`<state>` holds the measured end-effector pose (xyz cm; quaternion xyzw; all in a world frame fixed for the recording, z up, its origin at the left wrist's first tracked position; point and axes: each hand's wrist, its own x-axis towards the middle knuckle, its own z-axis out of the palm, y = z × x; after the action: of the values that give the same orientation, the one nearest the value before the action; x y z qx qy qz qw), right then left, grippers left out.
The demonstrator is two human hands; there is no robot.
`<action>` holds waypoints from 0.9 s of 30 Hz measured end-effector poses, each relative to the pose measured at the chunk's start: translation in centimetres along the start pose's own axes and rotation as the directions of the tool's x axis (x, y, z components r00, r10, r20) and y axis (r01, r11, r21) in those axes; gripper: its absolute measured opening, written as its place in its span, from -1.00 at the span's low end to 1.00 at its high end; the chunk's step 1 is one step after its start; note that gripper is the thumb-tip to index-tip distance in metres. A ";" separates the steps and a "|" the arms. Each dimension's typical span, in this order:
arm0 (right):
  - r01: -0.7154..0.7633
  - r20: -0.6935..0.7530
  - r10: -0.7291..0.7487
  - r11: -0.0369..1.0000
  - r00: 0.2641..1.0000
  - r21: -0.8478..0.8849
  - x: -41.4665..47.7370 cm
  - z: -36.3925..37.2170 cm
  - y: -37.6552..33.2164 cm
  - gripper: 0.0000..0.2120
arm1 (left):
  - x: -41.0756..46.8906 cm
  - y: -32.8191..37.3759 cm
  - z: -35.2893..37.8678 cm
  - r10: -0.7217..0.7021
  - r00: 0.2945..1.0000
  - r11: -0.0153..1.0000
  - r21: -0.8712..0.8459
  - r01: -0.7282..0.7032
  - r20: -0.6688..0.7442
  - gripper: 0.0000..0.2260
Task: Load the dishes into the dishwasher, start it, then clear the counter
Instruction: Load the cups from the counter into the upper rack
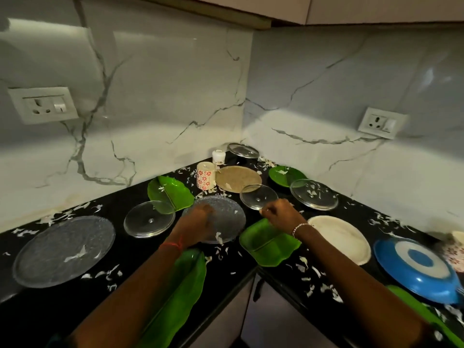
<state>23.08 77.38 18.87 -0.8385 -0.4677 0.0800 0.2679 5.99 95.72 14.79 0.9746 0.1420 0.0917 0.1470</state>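
**Head view.** A corner counter [62, 310] strewn with dishes and white scraps [111, 287].

**Step in hand, as judged:** gathering dishes for loading. No dishwasher is in view, and every dish shown lies on the counter.

**Hands:**
- The left hand [198, 218] lies over the left part of a textured glass plate [226, 214], fingers curled downward. Whether they grip its rim cannot be told.
- The right hand [280, 212] hovers between a small clear plate [258, 195] and a green leaf plate [268, 244]. Its fingers [270, 209] are curled narrow, tips at the clear plate's near rim; a firm pinch cannot be confirmed.

**Next move, as judged:** secure 1 plate per hand by its rim, tip off loose scraps, and lift level, clear of the neighbouring plates just beside.

A white plate [344, 242] and a blue plate [414, 262] lie further right.
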 end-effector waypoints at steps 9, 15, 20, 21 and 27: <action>-0.053 -0.028 0.054 0.998 0.998 0.027 10.2 1.8 5.2 -0.79 | 9.6 -7.9 0.5 -0.304 0.953 0.942 -0.145 0.301 0.006 -0.72; -0.098 -0.082 0.098 0.995 0.992 0.006 16.9 3.1 7.3 -0.79 | 15.1 -12.2 1.5 -0.415 0.910 0.893 -0.197 0.404 -0.013 -0.67; -0.088 -0.107 0.090 0.996 0.990 0.020 22.3 3.3 7.7 -0.79 | 18.8 -15.7 1.7 -0.441 0.897 0.887 -0.155 0.436 0.000 -0.64; -0.086 -0.119 0.089 0.996 0.989 0.030 23.4 3.4 8.0 -0.79 | 19.5 -16.4 1.9 -0.452 0.892 0.881 -0.154 0.447 0.001 -0.65; -0.086 -0.149 0.093 0.995 0.984 0.051 28.9 4.1 9.0 -0.79 | 22.1 -19.5 2.6 -0.489 0.869 0.854 -0.243 0.460 -0.072 -0.60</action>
<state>44.06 99.10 14.12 -0.8562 -0.4058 0.0385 0.3174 22.51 119.65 9.22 0.8788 0.3770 0.1315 0.2615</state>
